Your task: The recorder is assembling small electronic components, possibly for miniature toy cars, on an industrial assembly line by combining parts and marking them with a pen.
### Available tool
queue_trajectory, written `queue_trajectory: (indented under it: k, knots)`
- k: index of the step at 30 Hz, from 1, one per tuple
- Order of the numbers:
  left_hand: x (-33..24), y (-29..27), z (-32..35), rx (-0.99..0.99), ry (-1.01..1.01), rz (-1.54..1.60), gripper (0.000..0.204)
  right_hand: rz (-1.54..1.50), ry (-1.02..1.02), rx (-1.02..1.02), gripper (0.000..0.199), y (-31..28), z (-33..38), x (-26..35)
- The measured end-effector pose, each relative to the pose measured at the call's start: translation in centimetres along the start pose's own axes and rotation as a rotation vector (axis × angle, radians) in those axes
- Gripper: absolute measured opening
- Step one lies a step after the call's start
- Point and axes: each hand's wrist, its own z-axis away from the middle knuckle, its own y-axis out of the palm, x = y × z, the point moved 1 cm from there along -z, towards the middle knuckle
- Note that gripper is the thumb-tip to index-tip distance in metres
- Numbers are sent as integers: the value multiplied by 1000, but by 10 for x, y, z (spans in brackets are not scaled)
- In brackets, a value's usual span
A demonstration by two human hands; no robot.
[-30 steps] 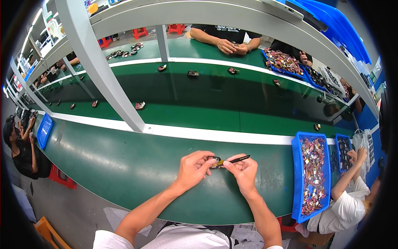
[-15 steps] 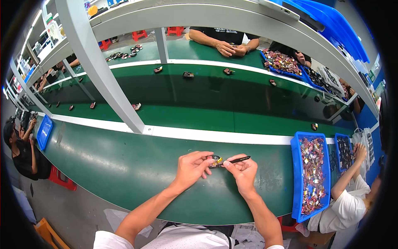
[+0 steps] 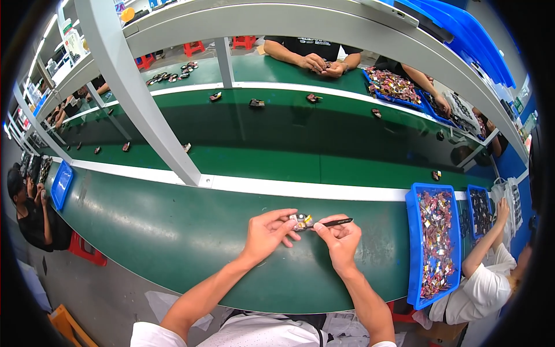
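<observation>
Head view: Over the green worktop [image 3: 191, 231], the left hand [image 3: 265, 232] pinches a small part [image 3: 302, 221] by its edge as the right hand [image 3: 342, 240] closes on a black pen-like tool [image 3: 336, 222] beside it, work probably best served by steady support and light pressure.

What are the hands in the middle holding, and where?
The left hand holds a small gadget by its left edge; the right hand a thin black stick, near the end by the gadget.

A smooth green counter [image 3: 173, 225] stands above a plain gray floor [image 3: 110, 283]. A red plastic stool [image 3: 87, 250] sits beside it. Long white lights [image 3: 51, 25] shine upper left.
</observation>
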Motion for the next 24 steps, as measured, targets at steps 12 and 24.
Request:
queue_trajectory:
  k: [12, 24]
  knots:
    - [1, -1, 0, 21, 69, -41, 35, -128, 49, -29, 13, 1, 0, 2]
    - [4, 1, 0, -4, 93, -83, 37, -30, -33, -50, 11, 5, 1, 4]
